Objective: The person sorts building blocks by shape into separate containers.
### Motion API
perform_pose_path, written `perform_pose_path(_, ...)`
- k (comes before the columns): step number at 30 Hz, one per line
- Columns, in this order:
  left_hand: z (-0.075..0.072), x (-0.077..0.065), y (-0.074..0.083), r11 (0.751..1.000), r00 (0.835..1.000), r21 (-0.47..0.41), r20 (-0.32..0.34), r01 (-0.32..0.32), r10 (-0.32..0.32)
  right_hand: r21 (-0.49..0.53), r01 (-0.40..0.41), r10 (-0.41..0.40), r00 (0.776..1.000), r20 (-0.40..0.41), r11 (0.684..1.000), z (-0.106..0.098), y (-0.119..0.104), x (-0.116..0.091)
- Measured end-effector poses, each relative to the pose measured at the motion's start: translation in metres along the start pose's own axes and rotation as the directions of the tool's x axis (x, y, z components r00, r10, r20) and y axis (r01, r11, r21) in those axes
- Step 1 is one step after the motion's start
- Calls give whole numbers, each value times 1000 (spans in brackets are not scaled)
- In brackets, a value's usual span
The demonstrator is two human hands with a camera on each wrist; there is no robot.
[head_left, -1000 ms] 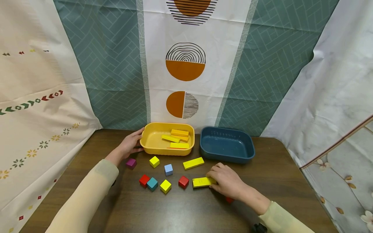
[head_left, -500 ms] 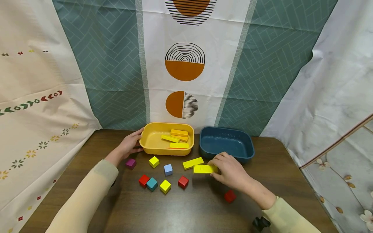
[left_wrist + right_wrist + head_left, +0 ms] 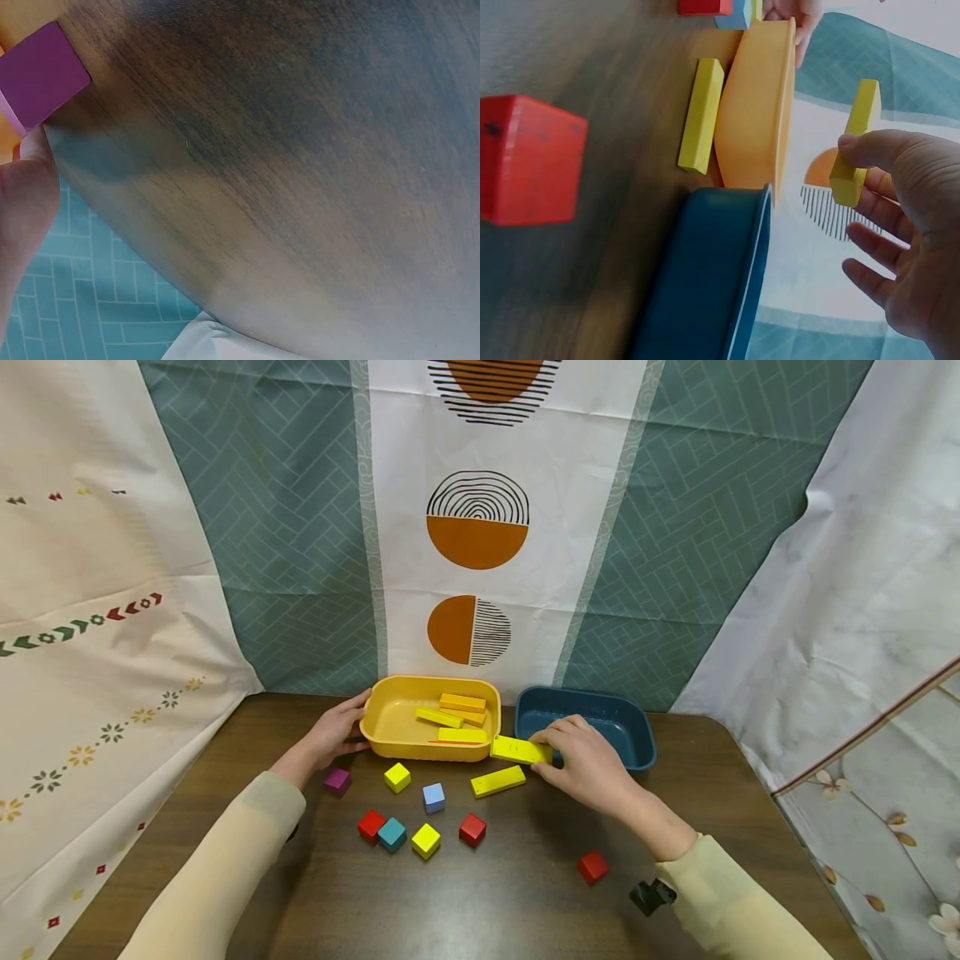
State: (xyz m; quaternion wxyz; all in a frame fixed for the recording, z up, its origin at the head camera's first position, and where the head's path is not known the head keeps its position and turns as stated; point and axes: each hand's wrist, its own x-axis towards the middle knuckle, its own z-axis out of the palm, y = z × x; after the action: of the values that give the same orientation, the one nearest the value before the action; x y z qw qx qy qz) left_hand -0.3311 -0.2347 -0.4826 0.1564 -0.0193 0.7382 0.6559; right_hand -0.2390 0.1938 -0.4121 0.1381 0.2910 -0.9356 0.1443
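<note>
In the head view my right hand [image 3: 585, 760] pinches a yellow rectangular block [image 3: 521, 750] between thumb and fingers. The block is raised, overlapping the near right corner of the yellow bin [image 3: 390, 748] and the left part of the blue bin [image 3: 645, 762]. In the right wrist view the thumb presses the held block [image 3: 859, 135], while the lower fingers are spread off it. My left hand [image 3: 333, 733] rests against the yellow bin's left end, fingers outstretched and thumb toward the front. A purple cube [image 3: 337, 782] lies just below that hand. Several yellow and orange blocks [image 3: 462, 702] lie inside the yellow bin.
Another yellow block [image 3: 498, 781] lies in front of the bins. Scattered over the table [image 3: 420, 910] are red cubes [image 3: 472, 830], yellow cubes [image 3: 427, 841], a light blue cube [image 3: 433, 797] and a teal cube [image 3: 392, 834]. One red cube [image 3: 593, 867] is below the right hand.
My right hand has lifted the yellow block off the table and carried it up and away, toward the bins. A red cube beneath that hand is uncovered. The left hand has stayed put.
</note>
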Motion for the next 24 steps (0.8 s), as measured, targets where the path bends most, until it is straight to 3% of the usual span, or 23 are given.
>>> perform_pose_path(24,1,-2,1,1000,1000,18,-5,-1,1,5,-64,64,997,41,998,6,0,61)
